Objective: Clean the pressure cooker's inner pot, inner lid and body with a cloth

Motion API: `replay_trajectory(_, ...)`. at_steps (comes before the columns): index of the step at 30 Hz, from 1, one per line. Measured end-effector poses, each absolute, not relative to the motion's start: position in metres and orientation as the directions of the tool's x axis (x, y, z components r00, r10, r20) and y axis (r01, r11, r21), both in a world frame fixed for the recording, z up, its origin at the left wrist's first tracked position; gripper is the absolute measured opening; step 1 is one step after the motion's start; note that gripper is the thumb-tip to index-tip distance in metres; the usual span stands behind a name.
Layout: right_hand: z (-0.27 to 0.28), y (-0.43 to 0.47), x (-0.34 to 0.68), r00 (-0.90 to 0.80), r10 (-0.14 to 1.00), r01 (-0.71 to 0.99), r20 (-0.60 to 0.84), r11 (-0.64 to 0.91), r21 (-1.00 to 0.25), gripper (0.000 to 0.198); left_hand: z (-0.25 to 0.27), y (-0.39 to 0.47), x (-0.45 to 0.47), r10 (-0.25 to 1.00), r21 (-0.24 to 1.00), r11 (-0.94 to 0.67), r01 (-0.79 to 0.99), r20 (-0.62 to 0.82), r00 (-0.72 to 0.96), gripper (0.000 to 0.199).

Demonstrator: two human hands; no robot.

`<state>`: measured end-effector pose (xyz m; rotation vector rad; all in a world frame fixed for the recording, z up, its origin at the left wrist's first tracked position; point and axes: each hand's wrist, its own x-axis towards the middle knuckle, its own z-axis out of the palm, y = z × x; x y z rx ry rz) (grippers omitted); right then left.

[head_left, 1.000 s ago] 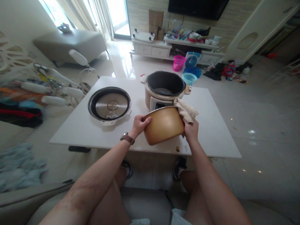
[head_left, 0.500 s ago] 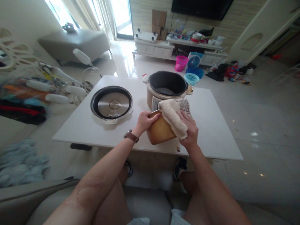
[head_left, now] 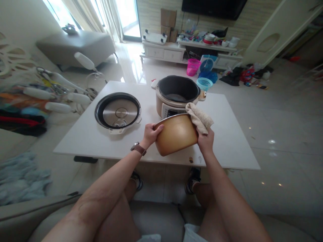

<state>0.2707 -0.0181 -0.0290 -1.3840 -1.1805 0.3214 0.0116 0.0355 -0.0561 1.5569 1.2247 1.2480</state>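
White counter (head_left: pixel 227 141) beneath, the tilted pot (head_left: pixel 176 135) spans crosswise between both hands: left hand (head_left: pixel 151 135) gripping its rim, right hand (head_left: pixel 206 140) clasping cloth (head_left: pixel 200 119) against it; cooker (head_left: pixel 174 105) just beyond.

You have two hands (head_left: pixel 150 135), one watch (head_left: pixel 139 148), one golden pot (head_left: pixel 176 134), one cloth (head_left: pixel 200 119), one cooker (head_left: pixel 159 104), one lid (head_left: pixel 113 112) and one table (head_left: pixel 227 137).

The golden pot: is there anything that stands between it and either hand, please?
Nothing visible stands between the left hand and the golden pot. At the right hand, a beige cloth is bunched at the pot's right rim; whether it fully separates them is hidden.
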Motion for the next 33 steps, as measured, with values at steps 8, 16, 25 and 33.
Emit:
replay_trajectory(8,-0.031,-0.016,0.276,0.526,0.776,0.361,0.347,0.165,-0.918,0.035,-0.055,0.04,0.009,0.952,0.934,-0.29,0.209,0.26,0.159,0.057)
replay_trajectory(16,-0.037,-0.015,0.281,0.535,0.764,0.375,0.361,0.168,-0.912,0.032,-0.029,0.039,0.022,0.947,0.896,-0.315,0.313,0.276,0.162,0.058)
replay_trajectory(25,-0.011,-0.045,0.263,0.014,0.713,0.706,0.701,0.49,-0.512,0.038,-0.029,0.039,0.027,0.946,0.893,-0.314,0.322,0.268,0.181,0.058)
replay_trajectory(33,0.004,-0.05,0.257,-0.208,0.672,0.7,0.711,0.61,-0.371,0.042,-0.033,0.038,0.027,0.945,0.9,-0.322,0.295,0.289,0.149,0.06)
